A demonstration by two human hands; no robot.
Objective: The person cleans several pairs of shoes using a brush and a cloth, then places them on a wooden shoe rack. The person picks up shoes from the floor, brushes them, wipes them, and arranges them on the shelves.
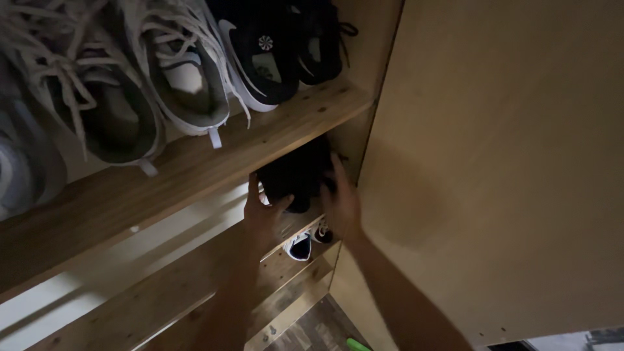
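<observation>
I look down a wooden shoe rack. Both my hands reach under its upper shelf to a pair of black shoes on the shelf below. My left hand grips the left side of the black shoes. On their right side my right hand presses against them, next to the cupboard wall. The shoes' far ends are hidden under the upper shelf.
The upper shelf carries grey and white laced sneakers and black sneakers. A lower shelf holds the toes of black-and-white shoes. A tall light wooden panel fills the right. Dark wood floor shows below, with a green object.
</observation>
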